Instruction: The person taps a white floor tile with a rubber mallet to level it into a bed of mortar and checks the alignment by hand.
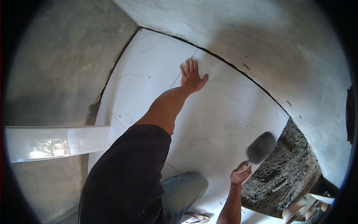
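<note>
My left hand (192, 77) lies palm down with fingers spread on a large white floor tile (220, 119), its fingertips by the thin joint with the tile to the left (143, 63). In my right hand (240, 173) is a trowel (261, 147), gripped by its handle. Its dark, round-ended blade is slightly blurred and appears over the right part of the tile, near the edge. Whether the blade touches the tile, I cannot tell. Beyond that edge lies a bed of rough grey mortar (278, 175).
A dark gap separates the tiles from the far plastered wall (257, 41); another wall (67, 63) rises at left. A glossy white strip (59, 142) juts in from the left. My jeans-covered knee (186, 190) is over the tiles. Some partly visible objects (294, 212) sit at lower right.
</note>
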{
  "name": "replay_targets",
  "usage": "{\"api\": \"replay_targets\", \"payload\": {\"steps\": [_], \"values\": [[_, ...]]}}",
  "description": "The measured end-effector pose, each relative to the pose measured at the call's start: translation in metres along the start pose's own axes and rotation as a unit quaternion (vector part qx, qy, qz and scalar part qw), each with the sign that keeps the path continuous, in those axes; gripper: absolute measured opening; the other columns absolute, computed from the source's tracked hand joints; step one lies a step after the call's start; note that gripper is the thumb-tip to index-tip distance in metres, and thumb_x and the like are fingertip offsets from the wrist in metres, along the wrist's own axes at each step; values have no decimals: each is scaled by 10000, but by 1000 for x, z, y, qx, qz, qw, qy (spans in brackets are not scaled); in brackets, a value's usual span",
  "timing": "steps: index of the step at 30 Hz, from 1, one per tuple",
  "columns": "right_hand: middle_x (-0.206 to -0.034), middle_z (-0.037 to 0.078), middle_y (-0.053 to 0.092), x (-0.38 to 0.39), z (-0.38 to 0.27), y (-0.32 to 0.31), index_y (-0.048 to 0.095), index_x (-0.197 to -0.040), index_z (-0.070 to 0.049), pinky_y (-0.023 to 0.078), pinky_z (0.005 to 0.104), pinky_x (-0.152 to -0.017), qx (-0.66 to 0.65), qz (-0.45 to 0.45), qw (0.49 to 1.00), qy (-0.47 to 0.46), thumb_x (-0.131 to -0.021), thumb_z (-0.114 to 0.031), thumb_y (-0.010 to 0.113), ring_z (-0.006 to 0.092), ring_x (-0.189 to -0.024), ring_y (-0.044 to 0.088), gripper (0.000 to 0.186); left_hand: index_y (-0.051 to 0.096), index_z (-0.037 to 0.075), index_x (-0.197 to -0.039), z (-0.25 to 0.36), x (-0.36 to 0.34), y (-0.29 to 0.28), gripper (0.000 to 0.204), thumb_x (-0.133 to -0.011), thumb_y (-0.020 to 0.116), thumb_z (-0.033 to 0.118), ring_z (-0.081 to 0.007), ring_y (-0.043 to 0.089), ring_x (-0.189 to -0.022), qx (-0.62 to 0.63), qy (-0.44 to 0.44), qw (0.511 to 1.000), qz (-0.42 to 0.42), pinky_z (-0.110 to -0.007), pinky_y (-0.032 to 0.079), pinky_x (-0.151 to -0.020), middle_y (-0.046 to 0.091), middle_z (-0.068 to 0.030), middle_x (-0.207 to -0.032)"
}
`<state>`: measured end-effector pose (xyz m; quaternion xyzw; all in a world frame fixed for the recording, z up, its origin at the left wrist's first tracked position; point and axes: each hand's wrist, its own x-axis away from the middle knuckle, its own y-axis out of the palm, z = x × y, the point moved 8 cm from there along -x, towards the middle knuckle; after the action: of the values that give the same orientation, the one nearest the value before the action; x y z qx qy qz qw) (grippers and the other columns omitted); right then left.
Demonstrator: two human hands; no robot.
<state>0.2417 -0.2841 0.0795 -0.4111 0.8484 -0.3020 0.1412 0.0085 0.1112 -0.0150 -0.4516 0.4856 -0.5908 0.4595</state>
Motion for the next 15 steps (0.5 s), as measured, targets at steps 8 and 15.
{"api": "replay_targets", "payload": {"steps": [8,15], "values": [[-658,250,559,-17,-15,22,543,-842,59,412,464,-553,57,-43,997,12,-974,-390,372,442,-614,550,498,101,3,-1479,3,-42,-4,886,-879,387,589,-321,-9,-1446,25,53,998,-5,-516,-3,-1145,69,-197,-1549],[-532,134,426,-13,-37,23,459,-721,23,319,408,-472,33,-13,992,-117,-974,-330,324,302,-492,458,455,125,10,-1478,1,-54,-10,860,-884,375,580,-316,16,-1446,27,70,996,39,-530,2,-1143,89,-157,-1557]]}}
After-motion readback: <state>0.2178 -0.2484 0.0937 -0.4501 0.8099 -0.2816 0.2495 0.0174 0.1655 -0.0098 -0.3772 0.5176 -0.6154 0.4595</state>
